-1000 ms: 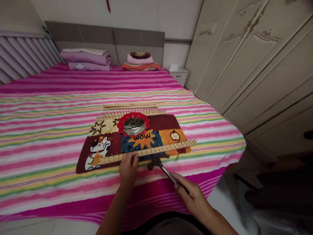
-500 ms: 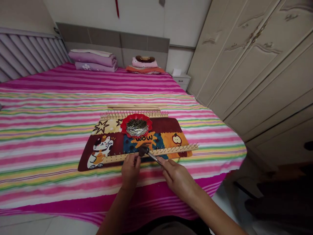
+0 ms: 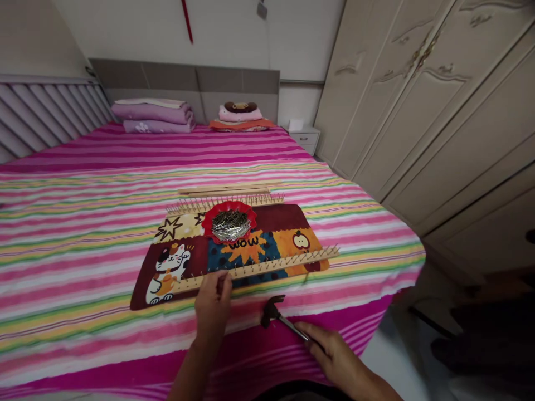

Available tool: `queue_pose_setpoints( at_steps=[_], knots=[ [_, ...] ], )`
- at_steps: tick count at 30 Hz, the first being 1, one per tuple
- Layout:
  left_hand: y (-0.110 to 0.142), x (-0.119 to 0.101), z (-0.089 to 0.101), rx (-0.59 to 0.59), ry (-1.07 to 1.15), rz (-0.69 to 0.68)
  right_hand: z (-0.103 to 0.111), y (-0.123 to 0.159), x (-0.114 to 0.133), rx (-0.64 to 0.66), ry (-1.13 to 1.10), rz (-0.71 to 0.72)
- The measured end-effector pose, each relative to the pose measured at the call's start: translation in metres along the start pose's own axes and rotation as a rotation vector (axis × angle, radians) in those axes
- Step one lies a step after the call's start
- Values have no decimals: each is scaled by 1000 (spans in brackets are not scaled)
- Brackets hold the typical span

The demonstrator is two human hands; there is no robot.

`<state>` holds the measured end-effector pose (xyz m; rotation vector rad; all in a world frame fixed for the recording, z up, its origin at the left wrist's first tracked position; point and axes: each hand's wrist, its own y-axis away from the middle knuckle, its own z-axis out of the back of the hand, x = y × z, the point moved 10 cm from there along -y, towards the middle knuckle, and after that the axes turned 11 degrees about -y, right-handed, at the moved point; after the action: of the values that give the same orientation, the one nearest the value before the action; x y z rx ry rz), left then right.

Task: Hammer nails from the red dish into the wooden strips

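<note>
A colourful cartoon mat (image 3: 284, 220) lies on the striped bed. A long wooden strip (image 3: 271, 264) studded with upright nails runs along the mat's near edge. My left hand (image 3: 212, 303) rests at this strip, fingers pinched together at a nail I cannot make out. My right hand (image 3: 330, 352) grips the handle of a small hammer (image 3: 278, 315), whose dark head hangs just over the bedsheet, right of my left hand. A red dish (image 3: 229, 223) filled with loose nails sits on the mat's far half.
A second nailed strip (image 3: 188, 205) and plain wooden slats (image 3: 223, 190) lie behind the mat. Folded bedding (image 3: 152, 113) and a plush-topped pile (image 3: 239, 114) sit by the headboard. A beige wardrobe (image 3: 438, 111) stands to the right, a nightstand (image 3: 304, 136) beyond the bed.
The hammer head was down at the strip beside my left fingers half a second ago; it has since swung back toward me. My left hand stays at the strip.
</note>
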<state>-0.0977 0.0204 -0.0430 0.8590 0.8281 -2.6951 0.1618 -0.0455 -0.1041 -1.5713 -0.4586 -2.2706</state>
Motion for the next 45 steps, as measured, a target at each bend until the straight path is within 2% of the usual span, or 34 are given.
queue_pose_setpoints(
  at_steps=[2,4,6,9,13,15,18,25,27,30,32,34,38,40,45],
  knots=[
    [-20,-7,10,2,-50,-10,1,0,-23,-30,-34,-27],
    [-47,-14,11,32,-114,-5,3,-1,-36,-56,-58,-27],
    [-74,-21,-5,132,-193,-14,3,-1,-43,-68,-74,-22],
    [-106,-32,-43,291,-342,-55,2,-1,-47,-74,-85,-40],
    [-122,-26,-92,521,-512,-10,2,0,-48,-90,-75,-62],
    [-125,-21,-104,579,-536,22,2,-1,-45,-82,-86,-55],
    [-129,-18,-109,592,-531,20,2,-2,-43,-70,-107,-43],
    [-131,-9,-97,540,-397,38,2,-4,-41,-76,-124,-45],
    [-130,-4,-88,497,-165,120,1,-4,-41,-79,-108,-43],
    [-122,3,-75,456,314,311,1,-4,-43,-82,-72,-46],
    [-112,4,-64,452,497,396,1,-4,-45,-90,-60,-41],
    [-101,4,-47,432,590,442,1,-4,-45,-102,-61,-24],
    [-68,11,-13,357,645,481,3,-2,-47,-132,-61,-20],
    [-49,20,-2,324,617,495,4,-1,-49,-146,-53,-35],
    [-10,41,0,274,509,521,2,0,-54,-136,-56,-66]
  ],
)
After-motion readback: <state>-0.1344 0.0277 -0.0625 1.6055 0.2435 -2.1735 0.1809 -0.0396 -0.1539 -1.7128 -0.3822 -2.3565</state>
